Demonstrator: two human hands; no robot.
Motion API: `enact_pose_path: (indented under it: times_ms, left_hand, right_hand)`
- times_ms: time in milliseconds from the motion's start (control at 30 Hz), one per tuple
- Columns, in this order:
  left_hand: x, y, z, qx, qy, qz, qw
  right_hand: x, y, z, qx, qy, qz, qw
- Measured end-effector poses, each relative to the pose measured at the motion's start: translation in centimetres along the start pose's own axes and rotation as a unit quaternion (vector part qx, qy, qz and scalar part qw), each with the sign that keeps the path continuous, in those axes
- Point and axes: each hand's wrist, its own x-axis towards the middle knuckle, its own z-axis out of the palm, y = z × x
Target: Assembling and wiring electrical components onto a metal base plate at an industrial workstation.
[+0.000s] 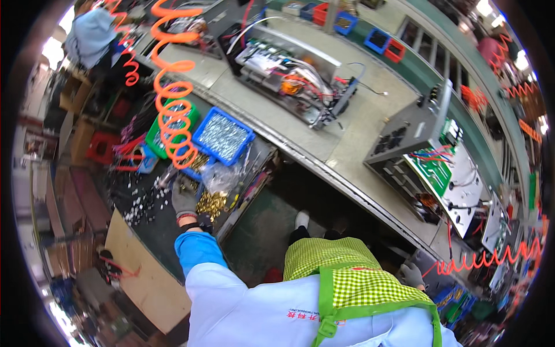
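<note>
My left hand (184, 199), in a grey glove, reaches over the dark side bench. Its fingers look curled around something small and blurred that I cannot make out. Just ahead of it are a blue tray (224, 136) of small silver parts and a green tray (173, 124). Beside the hand lie a heap of brass-coloured parts (213, 205) and a clear plastic bag (218, 176). Down at the right, my gloved right hand (411, 274) is low beside the workbench edge, near a red coiled hose (462, 263). Its fingers are too blurred to read.
An orange coiled hose (173, 87) hangs over the trays. On the long bench stand an opened metal unit with wiring (289, 75) and another with a green circuit board (433, 173). Small white parts (141, 202) lie scattered on the side bench. Another person (92, 34) is at far left.
</note>
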Motion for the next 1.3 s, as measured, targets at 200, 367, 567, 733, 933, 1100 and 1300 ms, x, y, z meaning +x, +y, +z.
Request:
enact_pose_path:
  times_ms: [200,367,567,733,933,1100,1300]
  left_hand:
    - [-5.2,0.9,6.2,-0.131,0.099,-0.024,0.986]
    - [-5.6,1.5,5.8,-0.182,0.078,-0.058,0.978]
    - [-7.7,1.1,5.7,0.291,0.069,-0.126,0.946]
    - [-12.6,-2.8,11.9,0.845,-0.09,-0.047,0.524]
    - [-11.1,-5.0,14.4,0.903,-0.2,-0.09,0.369]
    - [-11.7,-3.8,13.9,0.876,-0.281,-0.014,0.392]
    - [-18.0,-0.1,19.4,0.783,-0.338,-0.03,0.521]
  right_hand:
    - [0.4,-5.8,-0.2,0.057,-0.087,-0.007,0.995]
    - [1.6,-9.4,1.0,0.0,-0.08,-0.026,0.996]
    - [1.9,-11.4,2.7,-0.029,-0.106,-0.059,0.992]
    - [1.1,-14.3,4.2,-0.153,-0.09,-0.098,0.979]
    - [-0.1,-19.9,4.1,-0.082,-0.139,-0.14,0.977]
    - [-0.1,-24.0,4.4,-0.266,-0.081,-0.294,0.915]
    - [-3.5,-27.8,3.8,-0.184,-0.137,-0.393,0.891]
